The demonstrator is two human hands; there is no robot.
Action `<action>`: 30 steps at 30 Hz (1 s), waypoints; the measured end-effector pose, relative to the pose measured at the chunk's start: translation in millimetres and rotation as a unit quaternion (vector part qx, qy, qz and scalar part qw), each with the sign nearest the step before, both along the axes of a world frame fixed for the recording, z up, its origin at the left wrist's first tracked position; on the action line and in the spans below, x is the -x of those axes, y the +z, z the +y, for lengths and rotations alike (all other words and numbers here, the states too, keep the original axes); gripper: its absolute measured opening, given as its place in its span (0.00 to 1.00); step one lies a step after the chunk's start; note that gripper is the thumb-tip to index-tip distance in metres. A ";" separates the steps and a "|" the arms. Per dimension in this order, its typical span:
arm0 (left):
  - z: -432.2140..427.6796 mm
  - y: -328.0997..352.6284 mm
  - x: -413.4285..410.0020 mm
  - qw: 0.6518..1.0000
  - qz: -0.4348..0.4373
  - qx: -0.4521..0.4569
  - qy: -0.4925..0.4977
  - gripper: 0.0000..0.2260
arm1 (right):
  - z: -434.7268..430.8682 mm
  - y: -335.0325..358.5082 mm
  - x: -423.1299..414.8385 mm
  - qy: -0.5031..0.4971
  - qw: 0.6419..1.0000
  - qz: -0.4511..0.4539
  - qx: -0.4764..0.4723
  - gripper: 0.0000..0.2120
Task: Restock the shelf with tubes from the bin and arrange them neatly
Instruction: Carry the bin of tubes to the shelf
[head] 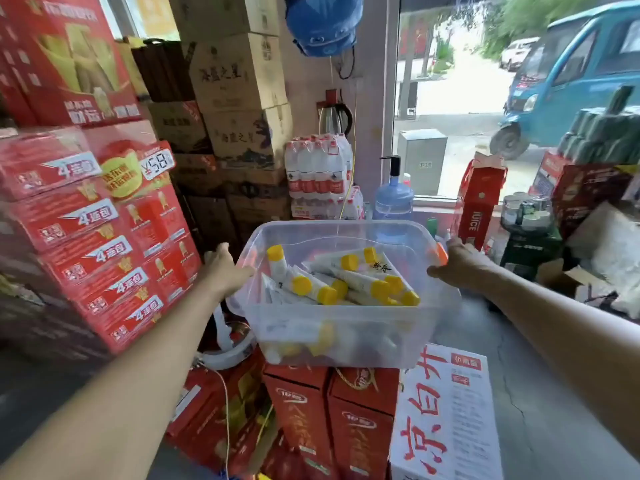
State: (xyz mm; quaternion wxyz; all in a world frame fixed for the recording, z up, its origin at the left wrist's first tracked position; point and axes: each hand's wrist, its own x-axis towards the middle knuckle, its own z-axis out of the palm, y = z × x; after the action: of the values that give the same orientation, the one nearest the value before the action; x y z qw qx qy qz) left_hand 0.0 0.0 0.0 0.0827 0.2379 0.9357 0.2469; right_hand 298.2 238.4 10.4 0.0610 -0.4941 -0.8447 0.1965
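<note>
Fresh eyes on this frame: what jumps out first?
The clear bin at centre, gripped at its sides by the left hand and right hand, holds a jumble of white tubes with yellow caps. Stacked red cartons fill the left, and a blue vehicle shows outside at upper right.

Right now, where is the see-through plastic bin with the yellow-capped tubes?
Head view, centre: the clear plastic bin is gripped between the left hand and the right hand, over the red cartons, with the blue water jug behind.
</note>
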 end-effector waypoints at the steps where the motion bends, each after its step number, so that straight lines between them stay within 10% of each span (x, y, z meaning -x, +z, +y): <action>1: 7.3 -2.3 12.3 1.000 -0.023 0.003 0.013 0.38 | 6.7 -4.1 8.6 -0.008 0.999 0.021 0.037 0.18; 7: 39.0 -20.0 61.0 0.975 -0.206 -0.064 0.052 0.28 | 46.6 -32.6 31.8 -0.145 0.954 0.154 0.214 0.16; 30: 48.1 -20.9 -31.0 0.993 -0.088 -0.030 -0.072 0.17 | -17.7 -27.6 -95.3 -0.299 0.915 0.225 0.152 0.12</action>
State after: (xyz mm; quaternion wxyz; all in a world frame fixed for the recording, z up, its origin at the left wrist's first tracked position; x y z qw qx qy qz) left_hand 31.0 48.1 -20.9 0.1755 0.2841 0.8974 0.2884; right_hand 393.5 220.6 -17.2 0.2296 -0.6696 -0.5812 0.4013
